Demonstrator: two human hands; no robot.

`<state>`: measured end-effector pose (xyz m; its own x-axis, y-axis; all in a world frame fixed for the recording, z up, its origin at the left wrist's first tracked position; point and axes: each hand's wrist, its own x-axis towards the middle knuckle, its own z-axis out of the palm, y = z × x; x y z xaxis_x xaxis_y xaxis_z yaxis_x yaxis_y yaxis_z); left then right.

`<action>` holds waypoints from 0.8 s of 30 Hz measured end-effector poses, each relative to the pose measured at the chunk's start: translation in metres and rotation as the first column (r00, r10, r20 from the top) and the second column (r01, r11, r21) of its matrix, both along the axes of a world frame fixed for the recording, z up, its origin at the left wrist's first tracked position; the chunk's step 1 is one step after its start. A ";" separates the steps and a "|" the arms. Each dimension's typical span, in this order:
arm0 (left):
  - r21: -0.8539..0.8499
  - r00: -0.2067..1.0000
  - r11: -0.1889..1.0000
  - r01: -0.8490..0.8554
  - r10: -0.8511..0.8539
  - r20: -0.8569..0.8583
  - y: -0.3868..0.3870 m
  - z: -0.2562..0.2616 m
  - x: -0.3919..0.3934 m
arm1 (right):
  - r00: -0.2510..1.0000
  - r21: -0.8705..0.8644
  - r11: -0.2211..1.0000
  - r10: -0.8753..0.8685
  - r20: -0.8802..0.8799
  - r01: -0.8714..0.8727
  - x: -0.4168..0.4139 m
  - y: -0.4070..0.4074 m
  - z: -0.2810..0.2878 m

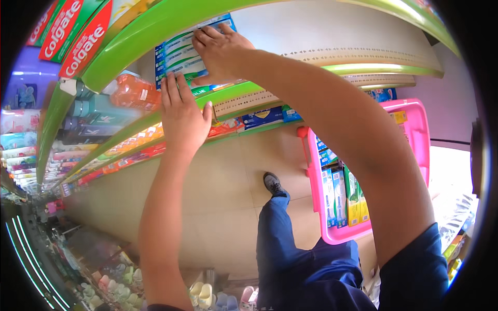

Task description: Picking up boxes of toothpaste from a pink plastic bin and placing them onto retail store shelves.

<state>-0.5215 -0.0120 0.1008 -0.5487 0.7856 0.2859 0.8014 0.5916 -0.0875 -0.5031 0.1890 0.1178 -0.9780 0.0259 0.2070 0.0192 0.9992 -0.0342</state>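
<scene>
A stack of blue, white and green toothpaste boxes [183, 54] sits on a white shelf [311, 27] with a green front rail. My right hand [223, 52] lies on these boxes with its fingers spread, palm down. My left hand [183, 114] reaches up over the green rail, its fingertips touching the boxes' near left corner and its thumb held out to the side. Neither hand is closed around a box. Part of the stack is hidden under my right hand.
A pink plastic basket [422, 136] with several toothpaste boxes [338, 196] stands to my right, partly behind my arm. Colgate boxes [83, 50] fill the shelf at upper left. Orange bottles [136, 91] stand left of the stack. Slippers [204, 293] lie behind me on the tiled floor [218, 186].
</scene>
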 end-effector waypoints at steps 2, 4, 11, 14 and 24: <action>0.013 1.000 1.000 0.014 -0.014 -0.014 -0.007 -0.001 0.000 | 0.999 0.052 0.998 0.025 0.021 -0.026 0.011 -0.010 0.001; 0.019 1.000 1.000 0.016 -0.016 -0.004 -0.011 -0.001 0.000 | 1.000 0.080 0.997 0.021 0.011 -0.022 0.010 -0.017 -0.006; 0.003 0.998 0.999 0.038 -0.038 0.041 -0.014 0.002 -0.004 | 0.989 -0.024 0.999 0.028 0.148 -0.025 -0.002 -0.001 0.032; 0.026 0.997 0.998 0.059 -0.060 0.049 -0.010 0.003 -0.001 | 0.981 -0.031 0.998 0.054 0.187 -0.049 -0.008 0.007 0.038; 0.380 0.955 0.899 0.216 -0.276 0.111 -0.005 0.012 0.027 | 0.985 -0.170 0.976 -0.116 0.126 0.136 0.066 0.046 0.054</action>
